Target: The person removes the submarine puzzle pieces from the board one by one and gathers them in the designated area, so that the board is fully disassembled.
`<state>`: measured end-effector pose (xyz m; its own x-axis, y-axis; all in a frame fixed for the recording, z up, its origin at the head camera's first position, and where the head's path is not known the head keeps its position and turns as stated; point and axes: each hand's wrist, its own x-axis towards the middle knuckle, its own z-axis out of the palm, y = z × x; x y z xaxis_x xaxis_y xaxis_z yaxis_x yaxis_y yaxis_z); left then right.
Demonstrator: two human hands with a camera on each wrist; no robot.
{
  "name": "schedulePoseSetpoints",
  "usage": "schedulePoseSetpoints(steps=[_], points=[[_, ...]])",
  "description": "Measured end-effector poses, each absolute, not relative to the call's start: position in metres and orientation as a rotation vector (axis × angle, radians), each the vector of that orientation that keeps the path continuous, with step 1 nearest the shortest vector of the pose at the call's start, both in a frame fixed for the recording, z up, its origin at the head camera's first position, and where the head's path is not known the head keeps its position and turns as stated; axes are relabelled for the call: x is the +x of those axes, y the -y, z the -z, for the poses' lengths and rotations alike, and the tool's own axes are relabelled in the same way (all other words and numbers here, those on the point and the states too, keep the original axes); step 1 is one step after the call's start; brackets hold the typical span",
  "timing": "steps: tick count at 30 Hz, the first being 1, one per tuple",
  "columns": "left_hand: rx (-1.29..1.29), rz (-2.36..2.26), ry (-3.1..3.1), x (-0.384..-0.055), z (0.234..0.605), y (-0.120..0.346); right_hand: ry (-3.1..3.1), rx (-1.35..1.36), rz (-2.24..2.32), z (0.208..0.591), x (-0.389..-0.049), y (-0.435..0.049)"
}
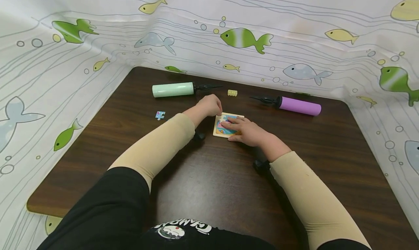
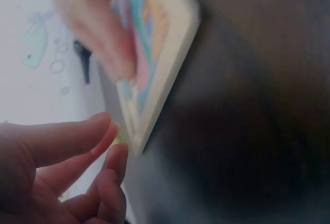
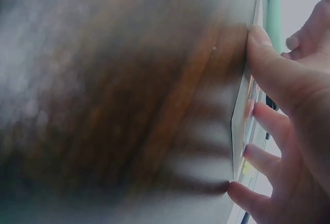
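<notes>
A small square picture puzzle [image 1: 226, 132] in a pale wooden frame lies on the dark table. My right hand [image 1: 249, 130] rests over its right part, fingers spread across the picture and thumb at the near edge. Those fingers [image 3: 265, 162] lie on the puzzle in the right wrist view. My left hand [image 1: 209, 105] is at the far-left corner, fingers bent downward. In the left wrist view, the thumb and fingertips of the left hand [image 2: 77, 167] come close together beside the frame [image 2: 165, 74]. I cannot tell whether they pinch a piece.
A blue puzzle piece [image 1: 160, 115] lies to the left, and a yellow piece [image 1: 232, 93] lies beyond the frame. Behind stand out a mint-green hand pump [image 1: 173, 89] and a purple one [image 1: 300, 106], both lying down. A fish-patterned curtain [image 1: 203, 50] borders the table.
</notes>
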<state>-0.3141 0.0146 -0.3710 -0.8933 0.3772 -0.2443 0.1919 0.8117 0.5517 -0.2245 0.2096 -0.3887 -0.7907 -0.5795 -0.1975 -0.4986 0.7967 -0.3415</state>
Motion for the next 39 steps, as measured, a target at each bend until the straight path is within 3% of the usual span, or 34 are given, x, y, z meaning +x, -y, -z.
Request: schedulePoseSetpoints(steps=[39], points=[[0.409,-0.710,-2.614,-0.303,0.383,-0.036,-2.733,-0.687,0.289,0.389,-0.211,-0.213]])
